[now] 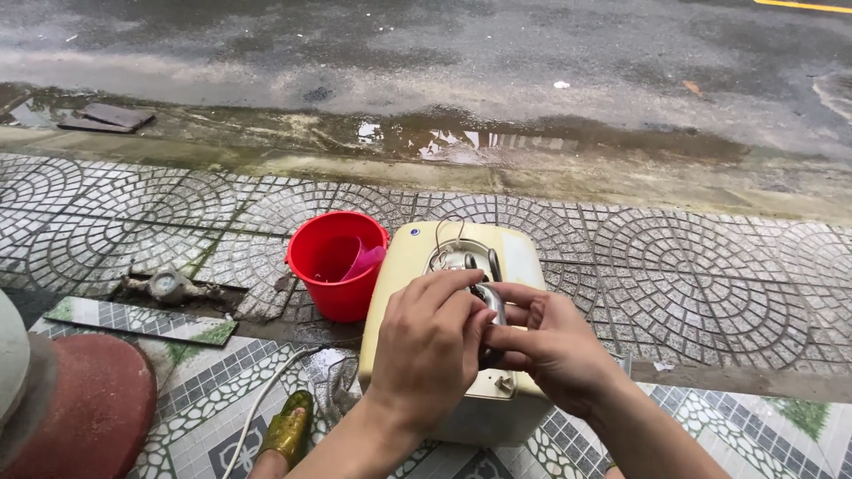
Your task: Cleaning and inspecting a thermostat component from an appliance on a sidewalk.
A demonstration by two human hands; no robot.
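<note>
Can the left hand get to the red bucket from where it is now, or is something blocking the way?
Probably yes. The red bucket stands open just left of the cream box, and nothing lies between it and the left hand. But that hand now grips a metal part together with the right hand.

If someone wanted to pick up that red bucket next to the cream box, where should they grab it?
Probably the red bucket is best taken by its rim on the far left side, coming from above. It stands upright and open-topped, and that part of the rim is bare; the cream box crowds its right side, and a pink scoop leans inside there. No handle shows.
</note>
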